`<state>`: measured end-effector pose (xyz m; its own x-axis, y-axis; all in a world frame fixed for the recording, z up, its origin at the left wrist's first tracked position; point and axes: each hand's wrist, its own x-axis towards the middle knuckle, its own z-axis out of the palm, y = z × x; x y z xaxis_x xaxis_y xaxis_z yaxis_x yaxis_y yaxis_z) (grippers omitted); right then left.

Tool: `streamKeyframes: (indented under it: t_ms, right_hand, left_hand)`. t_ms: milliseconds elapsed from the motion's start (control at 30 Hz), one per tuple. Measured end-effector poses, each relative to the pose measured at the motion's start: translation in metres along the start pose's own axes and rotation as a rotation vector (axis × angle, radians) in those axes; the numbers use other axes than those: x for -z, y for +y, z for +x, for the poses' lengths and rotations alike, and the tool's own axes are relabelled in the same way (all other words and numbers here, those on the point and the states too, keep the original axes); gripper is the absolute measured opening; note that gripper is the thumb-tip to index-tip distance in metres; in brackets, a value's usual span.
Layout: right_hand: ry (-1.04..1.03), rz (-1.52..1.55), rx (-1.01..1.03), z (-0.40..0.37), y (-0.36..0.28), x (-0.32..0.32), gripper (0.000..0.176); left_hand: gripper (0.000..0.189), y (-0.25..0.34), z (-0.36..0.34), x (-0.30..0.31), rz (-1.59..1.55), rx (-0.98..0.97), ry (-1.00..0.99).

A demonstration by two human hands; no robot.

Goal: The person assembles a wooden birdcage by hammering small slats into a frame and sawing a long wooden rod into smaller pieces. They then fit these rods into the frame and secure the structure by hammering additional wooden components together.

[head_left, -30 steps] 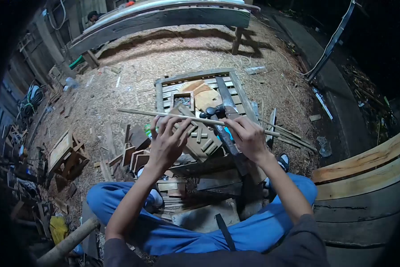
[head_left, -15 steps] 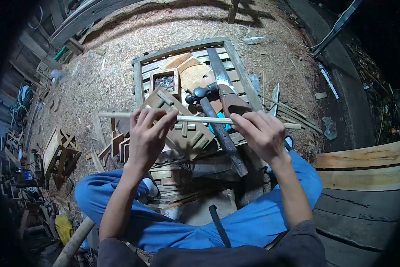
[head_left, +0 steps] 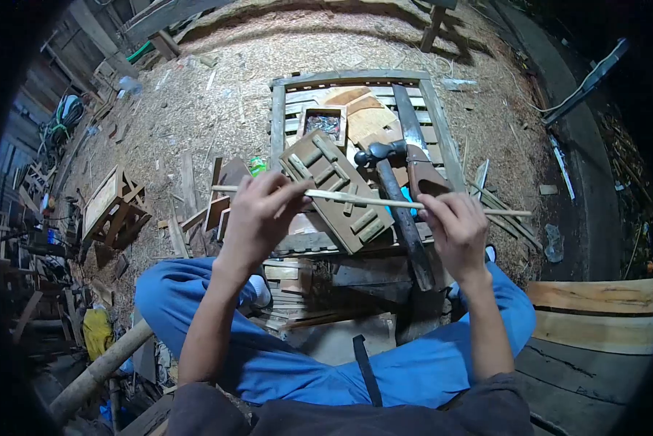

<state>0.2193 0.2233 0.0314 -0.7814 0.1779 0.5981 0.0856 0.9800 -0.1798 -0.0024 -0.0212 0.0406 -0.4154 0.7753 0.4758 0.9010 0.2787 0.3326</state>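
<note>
Long thin wooden stick (head_left: 352, 198), pale tan, lightest beside left hand (head_left: 257, 209), ends poking past both hands. Left and right hand (head_left: 457, 227) each grasp it, fingers curled. It's crosswise over brown board (head_left: 333, 216) and hammer (head_left: 409, 240) handle.

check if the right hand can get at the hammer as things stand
Probably yes: the hammer lies just left of the right hand, its near end uncovered. That hand is holding the thin stick, though, which crosses above the hammer, so it would likely need to let go first.
</note>
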Motion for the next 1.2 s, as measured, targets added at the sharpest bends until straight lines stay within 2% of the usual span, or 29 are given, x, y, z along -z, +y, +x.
streamKeyframes:
  t_ms: [67, 200, 333, 433, 533, 600, 700, 767, 800, 867, 900, 967, 1000, 1067, 1200]
  right_hand:
    - [-0.016, 0.012, -0.044, -0.006, -0.011, -0.005, 0.023]
    - [-0.111, 0.105, -0.063, -0.016, -0.035, -0.012, 0.024]
    - [-0.089, 0.096, -0.079, -0.009, -0.026, -0.004, 0.027]
    - [-0.099, 0.102, -0.096, -0.005, -0.019, -0.002, 0.028]
    - [-0.137, 0.131, -0.075, -0.003, -0.021, -0.009, 0.027]
    - [-0.202, 0.177, -0.064, -0.003, -0.028, -0.015, 0.031]
    - [-0.197, 0.26, -0.072, -0.001, -0.034, -0.022, 0.028]
    - [-0.192, 0.286, -0.083, -0.001, -0.033, -0.023, 0.027]
    - [-0.178, 0.257, -0.111, 0.0, -0.031, -0.023, 0.027]
    - [-0.163, 0.225, -0.13, 0.001, -0.028, -0.023, 0.027]
    - [-0.146, 0.21, -0.178, -0.001, -0.027, -0.023, 0.028]
    - [-0.125, 0.219, -0.271, -0.002, -0.026, -0.022, 0.03]
    - [-0.122, 0.216, -0.26, -0.001, -0.026, -0.022, 0.03]
    - [-0.109, 0.266, -0.406, 0.0, -0.028, -0.02, 0.03]
    - [-0.176, 0.298, -0.428, 0.002, -0.029, -0.019, 0.033]
  left_hand:
    - [0.03, 0.0, -0.004, -0.004, 0.03, -0.072, -0.02]
    - [0.027, 0.017, -0.01, -0.024, -0.084, -0.164, 0.076]
    - [0.027, 0.02, -0.005, -0.026, -0.154, -0.097, 0.022]
    - [0.026, 0.011, -0.007, -0.018, -0.05, -0.008, -0.057]
    - [0.023, 0.009, -0.011, -0.018, -0.052, -0.008, -0.091]
    - [0.027, 0.004, -0.016, -0.023, -0.213, 0.048, -0.147]
    - [0.028, 0.0, -0.016, -0.021, -0.161, 0.012, -0.157]
    - [0.037, -0.001, -0.014, -0.02, -0.076, -0.015, -0.021]
    - [0.037, 0.0, -0.014, -0.019, -0.075, -0.011, -0.02]
    - [0.049, 0.002, -0.013, -0.017, -0.006, 0.059, -0.008]
    - [0.054, 0.0, -0.015, -0.017, -0.019, 0.059, -0.076]
    - [0.061, 0.004, -0.012, -0.021, -0.048, 0.057, -0.091]
    - [0.064, 0.007, -0.011, -0.021, -0.066, 0.055, -0.117]
    - [0.07, 0.001, -0.013, -0.031, -0.095, 0.009, -0.168]
    - [0.079, 0.006, -0.011, -0.04, -0.155, -0.069, -0.306]
